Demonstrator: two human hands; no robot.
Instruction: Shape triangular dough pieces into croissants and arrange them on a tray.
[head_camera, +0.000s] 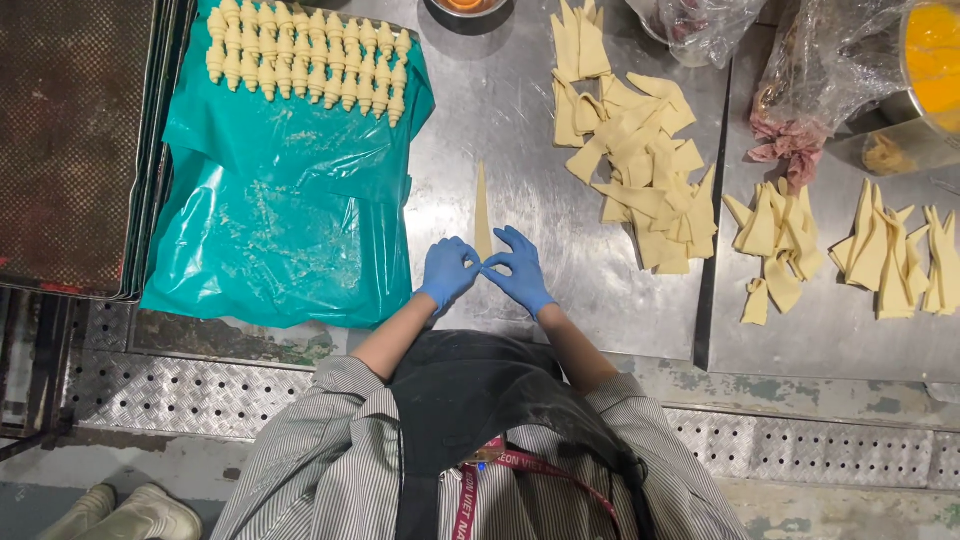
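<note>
Pale yellow and thin, the dough triangle (482, 212) lies flat on the steel worktable (520, 120), its narrow tip pointing away from the person and its wide base nearest them. It looks smooth and soft, a long sliver, straight along its length.

Both hands wear blue gloves. The left hand (447, 272) and the right hand (518, 268) meet at the wide base, fingertips pinched on that near edge from either side, so the strip runs away from the grip towards the far side of the table. The base itself is mostly hidden under the fingers, so I cannot tell whether it is already folded.

To the left, just beside the hands, a teal plastic sheet (290, 210) covers a tray, with rows of rolled dough pieces (305, 55) lined up at its far end. To the right a loose heap of cut dough triangles (640, 150) lies on the same table, well apart from the hands, and smaller piles of triangles (850, 250) sit further right.
</note>
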